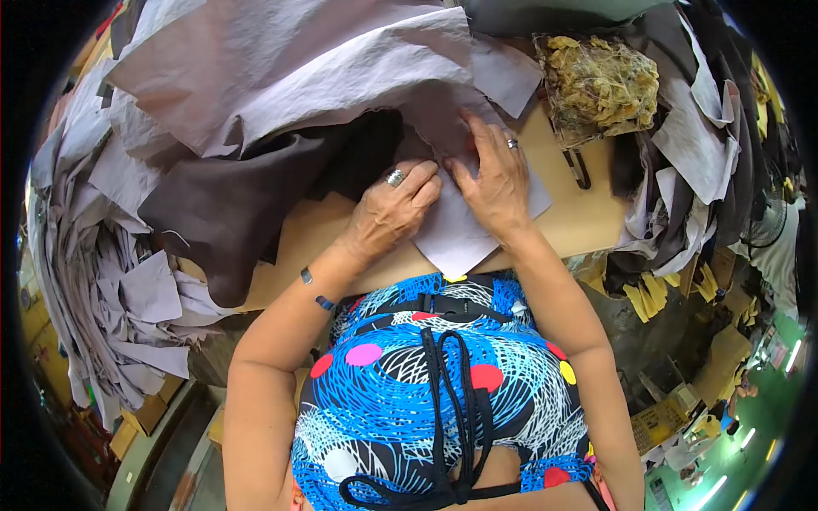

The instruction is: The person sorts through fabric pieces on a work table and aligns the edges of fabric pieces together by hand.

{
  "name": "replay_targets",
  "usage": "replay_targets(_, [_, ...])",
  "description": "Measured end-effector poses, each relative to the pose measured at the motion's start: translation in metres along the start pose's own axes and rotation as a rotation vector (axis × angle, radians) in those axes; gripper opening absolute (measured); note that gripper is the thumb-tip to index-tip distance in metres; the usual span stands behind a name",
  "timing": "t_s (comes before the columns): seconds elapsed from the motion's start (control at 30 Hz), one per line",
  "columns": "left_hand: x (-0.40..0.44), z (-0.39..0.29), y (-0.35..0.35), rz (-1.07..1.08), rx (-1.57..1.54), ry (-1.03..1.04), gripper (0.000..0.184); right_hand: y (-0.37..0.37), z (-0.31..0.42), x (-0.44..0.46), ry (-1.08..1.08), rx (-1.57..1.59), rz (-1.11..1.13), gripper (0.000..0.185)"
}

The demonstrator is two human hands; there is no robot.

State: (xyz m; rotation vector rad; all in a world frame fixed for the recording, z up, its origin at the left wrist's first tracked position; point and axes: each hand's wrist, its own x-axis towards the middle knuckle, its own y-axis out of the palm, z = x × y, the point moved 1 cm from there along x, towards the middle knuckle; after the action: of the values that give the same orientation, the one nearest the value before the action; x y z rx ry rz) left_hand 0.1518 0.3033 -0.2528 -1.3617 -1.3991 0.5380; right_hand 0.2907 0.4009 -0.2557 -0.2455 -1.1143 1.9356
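A light grey-lilac fabric piece (pixel 456 234) lies on the tan tabletop in front of my body, its pointed corner hanging toward me. My left hand (pixel 392 209), with a wide ring, is closed, its thumb and fingers pinching the edge of this fabric. My right hand (pixel 496 183), also ringed, rests on the fabric just beside it, thumb and forefinger spread apart. A larger light grey cloth (pixel 341 77) is bunched beyond both hands. Dark brown fabric (pixel 230 200) lies folded to the left of my left hand.
A clear plastic-wrapped bundle of yellowish material (pixel 601 85) sits at the back right, with a small dark tool (pixel 579 169) below it on the tabletop (pixel 567 226). Fabric piles hang over both sides, grey at left (pixel 94 264) and mixed at right (pixel 690 153).
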Motion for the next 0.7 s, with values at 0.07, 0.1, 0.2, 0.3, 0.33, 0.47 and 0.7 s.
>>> replay_targets(0.07, [0.001,0.0,0.0,0.001,0.006,0.007,0.037,-0.001,0.004,0.003,0.038,0.0,0.004,0.065])
replay_targets(0.1, [0.001,0.0,0.0,0.0,0.008,0.013,0.037,-0.003,0.006,0.004,0.058,-0.001,0.004,0.066])
replay_targets(0.2, [0.001,0.0,-0.001,0.011,0.019,0.015,0.037,-0.006,0.007,0.009,0.112,0.025,0.061,0.065])
replay_targets(0.3, [0.002,0.0,-0.002,-0.003,0.012,0.015,0.036,-0.003,0.005,0.008,0.088,0.004,0.05,0.061])
replay_targets(0.33, [0.001,0.0,-0.002,-0.016,-0.015,-0.003,0.035,-0.004,0.002,0.008,0.125,0.055,0.059,0.059])
replay_targets(0.47, [0.003,0.009,-0.012,-0.077,-0.075,-0.039,0.034,-0.013,-0.006,0.014,0.102,0.003,-0.026,0.053])
replay_targets(0.7, [0.051,0.03,-0.042,-0.151,0.125,-0.014,0.029,0.007,-0.02,0.02,-0.052,-0.285,-0.197,0.06])
